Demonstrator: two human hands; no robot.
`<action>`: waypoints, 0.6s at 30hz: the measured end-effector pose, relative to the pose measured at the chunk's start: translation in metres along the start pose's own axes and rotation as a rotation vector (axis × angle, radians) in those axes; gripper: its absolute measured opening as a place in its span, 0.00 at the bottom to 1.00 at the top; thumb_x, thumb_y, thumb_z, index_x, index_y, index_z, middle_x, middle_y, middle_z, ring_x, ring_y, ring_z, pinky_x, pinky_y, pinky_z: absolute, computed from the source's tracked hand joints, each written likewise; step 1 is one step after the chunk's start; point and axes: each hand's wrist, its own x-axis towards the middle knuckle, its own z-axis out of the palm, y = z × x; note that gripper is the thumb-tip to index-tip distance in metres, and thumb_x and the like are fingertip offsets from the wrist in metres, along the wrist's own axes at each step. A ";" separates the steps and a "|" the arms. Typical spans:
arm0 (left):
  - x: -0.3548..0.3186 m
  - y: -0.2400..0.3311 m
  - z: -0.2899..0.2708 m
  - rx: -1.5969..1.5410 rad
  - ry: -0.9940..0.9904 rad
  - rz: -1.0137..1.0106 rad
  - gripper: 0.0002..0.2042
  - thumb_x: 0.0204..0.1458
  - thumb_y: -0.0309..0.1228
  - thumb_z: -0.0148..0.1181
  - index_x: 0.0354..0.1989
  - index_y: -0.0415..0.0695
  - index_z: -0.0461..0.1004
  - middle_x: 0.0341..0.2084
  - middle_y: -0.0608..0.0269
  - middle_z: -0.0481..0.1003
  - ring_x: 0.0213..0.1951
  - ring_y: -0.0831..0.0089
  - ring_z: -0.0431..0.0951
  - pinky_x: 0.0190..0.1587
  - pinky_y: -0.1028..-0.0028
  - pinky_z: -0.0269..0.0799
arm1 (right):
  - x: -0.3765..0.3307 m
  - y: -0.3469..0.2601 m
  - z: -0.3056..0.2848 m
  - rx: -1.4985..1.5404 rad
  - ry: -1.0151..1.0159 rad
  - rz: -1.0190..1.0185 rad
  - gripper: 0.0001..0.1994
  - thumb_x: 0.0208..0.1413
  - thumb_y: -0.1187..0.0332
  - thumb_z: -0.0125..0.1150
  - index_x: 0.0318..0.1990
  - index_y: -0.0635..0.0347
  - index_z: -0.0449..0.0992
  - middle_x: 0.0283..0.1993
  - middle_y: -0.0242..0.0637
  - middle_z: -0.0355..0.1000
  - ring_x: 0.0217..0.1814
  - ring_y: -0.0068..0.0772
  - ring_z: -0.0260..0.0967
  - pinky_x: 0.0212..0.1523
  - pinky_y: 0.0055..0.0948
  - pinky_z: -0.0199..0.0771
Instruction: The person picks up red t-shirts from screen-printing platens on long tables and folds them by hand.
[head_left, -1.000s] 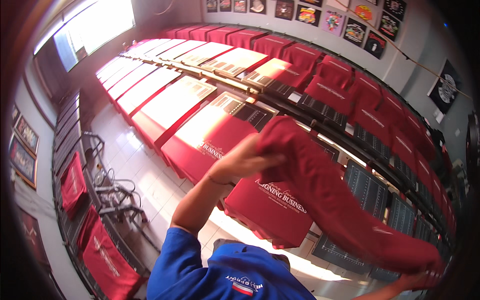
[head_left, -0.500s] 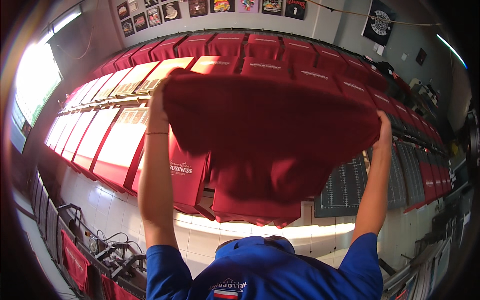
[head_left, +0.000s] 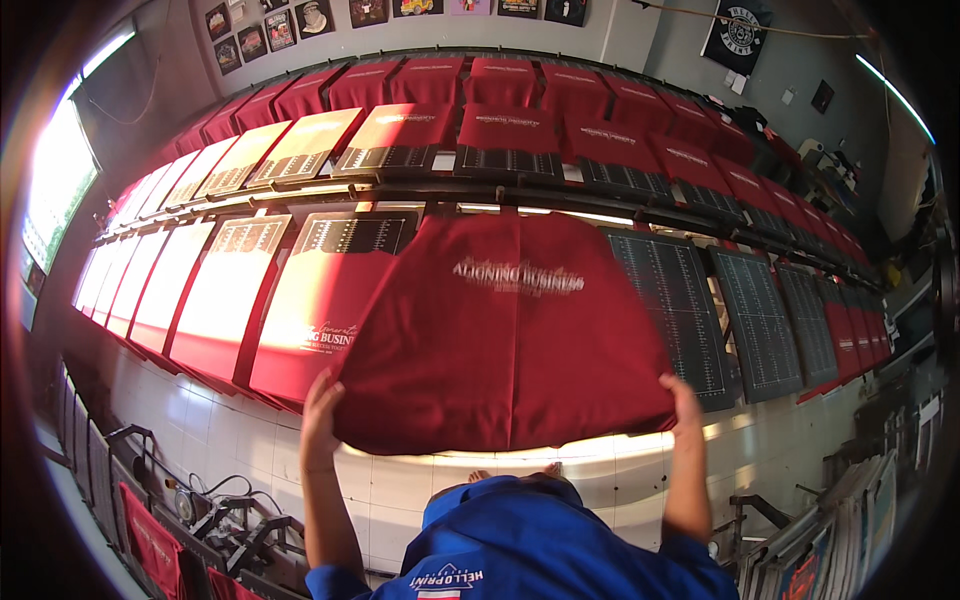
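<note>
A dark red shirt (head_left: 510,350) with white printed lettering is stretched wide in front of me, its near edge sagging slightly between my hands. The near left corner is pinched in my left hand (head_left: 320,415). My right hand (head_left: 686,402) grips the near right corner, level with the left. The far part of the shirt lies over a board in the front row. Left of it, another red shirt (head_left: 285,330) with white print covers a board. On the right stands a bare dark board (head_left: 675,310) with a white measuring grid.
Behind the front row run a rail (head_left: 480,190) and further rows of boards with red shirts (head_left: 510,125). More gridded boards (head_left: 755,320) stand to the right. Black equipment (head_left: 215,515) with cables sits at lower left, and stacked frames (head_left: 840,530) at lower right. Pale floor tiles (head_left: 400,490) lie below.
Both hands have come down and toward me, still holding the shirt. The shirt was raised and bunched in shadow; now it is spread out, its white print showing.
</note>
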 end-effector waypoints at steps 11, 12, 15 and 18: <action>-0.050 -0.194 -0.116 0.262 -0.099 -0.230 0.19 0.52 0.23 0.53 0.54 0.33 0.65 0.44 0.58 0.74 0.45 0.73 0.74 0.51 0.72 0.68 | -0.009 0.156 -0.095 -0.080 0.165 0.147 0.16 0.52 0.68 0.55 0.46 0.69 0.73 0.45 0.45 0.75 0.47 0.39 0.73 0.50 0.38 0.72; -0.053 -0.202 -0.121 0.320 -0.079 -0.250 0.19 0.52 0.22 0.53 0.54 0.33 0.64 0.44 0.58 0.74 0.44 0.73 0.74 0.50 0.72 0.68 | -0.009 0.160 -0.104 -0.210 0.180 0.129 0.16 0.52 0.67 0.55 0.45 0.68 0.74 0.44 0.44 0.75 0.46 0.38 0.73 0.49 0.38 0.72; -0.036 -0.207 -0.106 0.824 -0.050 -0.147 0.20 0.53 0.23 0.53 0.54 0.33 0.64 0.43 0.50 0.75 0.43 0.63 0.77 0.48 0.68 0.70 | 0.005 0.163 -0.116 -1.194 0.280 0.152 0.19 0.50 0.61 0.57 0.42 0.71 0.74 0.41 0.51 0.75 0.45 0.46 0.74 0.48 0.39 0.71; 0.015 -0.169 -0.024 0.897 -0.089 0.176 0.19 0.54 0.26 0.55 0.55 0.34 0.65 0.46 0.46 0.73 0.47 0.58 0.76 0.48 0.65 0.71 | 0.015 0.124 -0.012 -1.201 0.191 -0.166 0.25 0.55 0.59 0.57 0.53 0.74 0.67 0.52 0.60 0.68 0.55 0.52 0.68 0.54 0.39 0.68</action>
